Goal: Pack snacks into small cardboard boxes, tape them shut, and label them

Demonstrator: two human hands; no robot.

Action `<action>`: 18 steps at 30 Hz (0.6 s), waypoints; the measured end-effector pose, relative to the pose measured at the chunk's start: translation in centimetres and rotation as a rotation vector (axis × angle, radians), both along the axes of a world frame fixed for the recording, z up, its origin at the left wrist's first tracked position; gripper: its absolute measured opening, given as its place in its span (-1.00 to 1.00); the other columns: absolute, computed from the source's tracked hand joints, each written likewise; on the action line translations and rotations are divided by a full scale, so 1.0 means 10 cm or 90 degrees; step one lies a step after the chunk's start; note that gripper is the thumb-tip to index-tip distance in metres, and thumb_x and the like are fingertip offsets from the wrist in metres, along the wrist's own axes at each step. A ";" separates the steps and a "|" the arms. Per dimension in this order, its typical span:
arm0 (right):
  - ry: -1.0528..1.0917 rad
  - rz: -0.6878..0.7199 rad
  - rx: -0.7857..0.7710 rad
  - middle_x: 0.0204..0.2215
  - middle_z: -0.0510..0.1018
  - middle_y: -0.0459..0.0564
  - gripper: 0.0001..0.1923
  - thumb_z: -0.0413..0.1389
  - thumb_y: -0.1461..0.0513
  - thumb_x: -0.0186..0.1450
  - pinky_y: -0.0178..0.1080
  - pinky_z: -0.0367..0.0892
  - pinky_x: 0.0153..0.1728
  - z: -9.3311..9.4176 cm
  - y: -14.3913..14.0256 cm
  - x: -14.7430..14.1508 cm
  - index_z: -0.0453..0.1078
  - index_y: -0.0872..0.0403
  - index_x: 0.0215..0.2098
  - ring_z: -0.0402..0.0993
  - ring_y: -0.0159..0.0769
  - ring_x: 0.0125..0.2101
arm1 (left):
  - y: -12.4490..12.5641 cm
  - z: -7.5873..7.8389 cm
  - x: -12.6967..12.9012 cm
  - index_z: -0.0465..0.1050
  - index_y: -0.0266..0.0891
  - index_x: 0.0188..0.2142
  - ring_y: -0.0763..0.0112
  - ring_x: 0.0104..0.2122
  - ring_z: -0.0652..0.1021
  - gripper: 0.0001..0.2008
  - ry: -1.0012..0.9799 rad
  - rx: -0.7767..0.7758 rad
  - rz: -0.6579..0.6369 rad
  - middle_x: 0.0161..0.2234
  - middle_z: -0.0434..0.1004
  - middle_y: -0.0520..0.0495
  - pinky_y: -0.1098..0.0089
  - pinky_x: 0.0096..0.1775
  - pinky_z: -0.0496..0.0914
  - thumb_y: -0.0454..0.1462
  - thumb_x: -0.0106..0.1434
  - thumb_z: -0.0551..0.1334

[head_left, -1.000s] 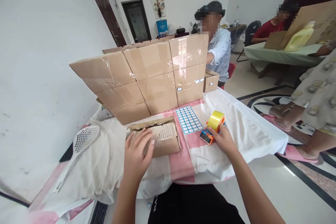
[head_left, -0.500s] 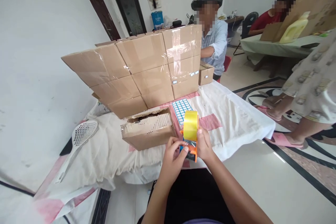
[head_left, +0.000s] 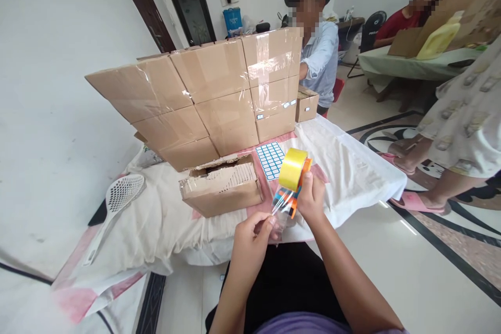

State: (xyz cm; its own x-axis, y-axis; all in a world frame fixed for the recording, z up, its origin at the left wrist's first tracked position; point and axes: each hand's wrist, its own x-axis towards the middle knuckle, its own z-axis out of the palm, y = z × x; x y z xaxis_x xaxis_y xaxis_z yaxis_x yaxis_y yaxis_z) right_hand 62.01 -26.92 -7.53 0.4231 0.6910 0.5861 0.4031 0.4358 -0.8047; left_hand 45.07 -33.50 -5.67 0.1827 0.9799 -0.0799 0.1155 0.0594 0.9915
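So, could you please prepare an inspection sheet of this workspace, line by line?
Surface: white-and-pink cloth, wrinkled.
Job's things: orange-and-blue tape dispenser with yellow tape roll; brown cardboard box, top torn.
Clutter: white perforated plastic skimmer; blue-and-white label sheet; stacked brown cardboard boxes.
Hands: left hand pinches clear tape reaching the dispenser; right hand grips the dispenser.
Cables: thin dark line at lower left, possibly a cable.
Surroundings: person in light-blue shirt behind the boxes; person in red shirt near green-covered table.
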 end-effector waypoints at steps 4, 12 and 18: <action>0.095 0.039 -0.041 -0.62 0.28 -0.12 -0.44 -0.14 -0.10 0.51 -0.21 0.04 -0.51 0.09 -0.02 -0.07 0.18 0.00 -0.55 0.16 -0.32 -0.59 | -0.04 -0.16 -0.04 0.55 -0.26 -0.20 0.41 -0.52 0.54 -0.76 -0.055 -0.040 -0.003 -0.38 0.64 -0.08 0.38 -0.37 0.45 -0.15 0.23 0.32; 0.339 0.109 -0.114 -0.56 0.33 -0.13 -0.47 0.00 -0.18 0.41 -0.26 0.13 -0.54 0.17 -0.08 -0.25 0.29 0.03 -0.48 0.20 -0.35 -0.56 | -0.05 -0.17 -0.07 0.51 -0.27 -0.31 0.45 -0.54 0.52 -0.76 -0.102 -0.070 0.005 -0.38 0.68 -0.12 0.41 -0.38 0.42 -0.12 0.20 0.37; 0.458 0.108 -0.223 -0.60 0.32 -0.15 -0.51 0.10 -0.16 0.33 -0.28 0.18 -0.62 0.26 -0.25 -0.29 0.24 0.00 -0.53 0.21 -0.36 -0.61 | -0.08 -0.14 -0.06 0.49 -0.26 -0.44 0.51 -0.60 0.42 -0.72 -0.095 -0.028 -0.007 -0.49 0.63 -0.07 0.46 -0.48 0.31 -0.09 0.18 0.38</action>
